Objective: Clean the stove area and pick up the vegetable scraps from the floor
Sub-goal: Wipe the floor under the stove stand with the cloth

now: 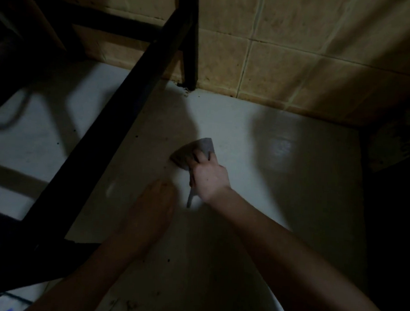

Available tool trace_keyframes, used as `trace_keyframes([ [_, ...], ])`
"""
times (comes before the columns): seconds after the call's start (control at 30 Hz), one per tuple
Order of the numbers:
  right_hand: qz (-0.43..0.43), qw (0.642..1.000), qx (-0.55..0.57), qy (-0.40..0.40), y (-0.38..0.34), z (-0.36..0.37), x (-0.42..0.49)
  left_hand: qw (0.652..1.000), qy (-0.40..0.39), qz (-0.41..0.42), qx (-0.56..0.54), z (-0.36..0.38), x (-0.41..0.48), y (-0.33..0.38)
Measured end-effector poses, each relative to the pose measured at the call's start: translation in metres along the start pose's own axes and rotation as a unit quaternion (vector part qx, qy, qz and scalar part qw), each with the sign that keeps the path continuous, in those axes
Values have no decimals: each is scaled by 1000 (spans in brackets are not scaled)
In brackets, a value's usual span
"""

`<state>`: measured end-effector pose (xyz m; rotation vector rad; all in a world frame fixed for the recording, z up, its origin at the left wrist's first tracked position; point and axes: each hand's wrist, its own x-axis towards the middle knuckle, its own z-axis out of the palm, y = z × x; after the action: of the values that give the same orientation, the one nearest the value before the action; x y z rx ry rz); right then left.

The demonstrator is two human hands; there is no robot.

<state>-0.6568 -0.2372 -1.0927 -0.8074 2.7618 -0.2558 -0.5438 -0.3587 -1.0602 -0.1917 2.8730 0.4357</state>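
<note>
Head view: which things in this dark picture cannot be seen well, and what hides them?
Left hand: blurred and shadowed; whether it holds anything is unclear.
Grey cloth: near part covered by the right hand gripping it.
Dark specks by the tiled wall: too small to identify.
Object at the right edge: lost in darkness.
Black frame: cut off by the top edge.

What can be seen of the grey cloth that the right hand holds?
The grey cloth looks like soft, thin fabric, bunched into a rough wedge. It lies pressed on the white surface, near the black frame. The right hand grips it from above, fingers curled over its near edge. A narrow grey strip, probably its tail, trails out below the hand. Dim light hides any pattern.
</note>
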Motion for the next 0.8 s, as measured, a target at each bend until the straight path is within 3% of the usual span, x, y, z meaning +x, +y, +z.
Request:
trace_keyframes([
  [0.23, 208, 969, 115, 64, 85, -33, 23, 998, 15, 46, -43, 12, 0, 11],
  [0.4, 284, 950, 93, 91, 126, -33, -13, 997, 14, 29, -64, 20, 8, 14],
  [0.5, 263, 957, 96, 81, 111, -20, -30, 994, 22, 16, -103, 20, 11, 14],
  [0.8, 31, 998, 41, 47, 15, 1, -2, 989, 81, 26, -120, 13, 19, 7],
])
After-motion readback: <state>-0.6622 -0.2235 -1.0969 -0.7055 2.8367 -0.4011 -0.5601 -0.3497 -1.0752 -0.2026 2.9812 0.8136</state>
